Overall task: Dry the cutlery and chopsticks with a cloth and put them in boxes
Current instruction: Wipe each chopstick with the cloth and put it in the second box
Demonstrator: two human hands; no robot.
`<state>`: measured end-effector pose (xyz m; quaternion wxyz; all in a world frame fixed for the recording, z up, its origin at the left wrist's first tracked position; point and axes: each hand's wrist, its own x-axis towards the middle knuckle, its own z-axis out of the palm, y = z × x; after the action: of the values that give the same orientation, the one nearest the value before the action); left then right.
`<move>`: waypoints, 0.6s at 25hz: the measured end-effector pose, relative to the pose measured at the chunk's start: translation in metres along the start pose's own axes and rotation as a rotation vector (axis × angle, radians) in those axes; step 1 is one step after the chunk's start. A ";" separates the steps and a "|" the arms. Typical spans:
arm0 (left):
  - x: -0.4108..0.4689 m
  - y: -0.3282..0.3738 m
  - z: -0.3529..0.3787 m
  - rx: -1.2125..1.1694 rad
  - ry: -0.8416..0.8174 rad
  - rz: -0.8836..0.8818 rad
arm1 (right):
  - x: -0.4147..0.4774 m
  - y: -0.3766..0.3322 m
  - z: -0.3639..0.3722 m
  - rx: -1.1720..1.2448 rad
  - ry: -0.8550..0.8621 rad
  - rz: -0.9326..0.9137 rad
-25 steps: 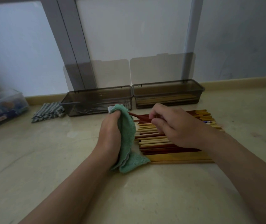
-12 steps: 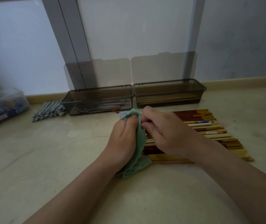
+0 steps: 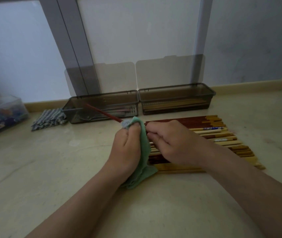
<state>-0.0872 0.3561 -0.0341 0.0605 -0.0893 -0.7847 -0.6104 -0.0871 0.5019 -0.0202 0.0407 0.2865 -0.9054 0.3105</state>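
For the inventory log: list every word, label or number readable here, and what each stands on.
None can be read.
Clear plastic box, far left: blue and white print on its front, too blurred to read.
Two pale chopsticks in the row: blue markings, too small to read.

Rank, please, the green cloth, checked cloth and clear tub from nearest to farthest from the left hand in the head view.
1. Green cloth: held in the left hand.
2. Checked cloth: lying back left.
3. Clear tub: at the far left edge.
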 end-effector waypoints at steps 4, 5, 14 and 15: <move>0.009 0.003 -0.006 -0.103 0.174 -0.154 | -0.003 0.003 -0.015 -0.024 -0.041 0.115; 0.010 0.004 -0.008 -0.156 0.232 -0.212 | -0.004 0.004 -0.017 -0.030 -0.063 0.141; 0.003 0.001 -0.009 -0.165 -0.242 -0.054 | -0.004 -0.004 -0.015 0.164 -0.025 0.135; 0.002 0.001 -0.010 -0.169 -0.315 -0.075 | -0.004 -0.003 -0.020 0.289 0.050 0.188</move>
<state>-0.0893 0.3467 -0.0304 -0.0938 -0.1591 -0.7331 -0.6545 -0.0844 0.5133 -0.0037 -0.0077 0.1956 -0.8729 0.4469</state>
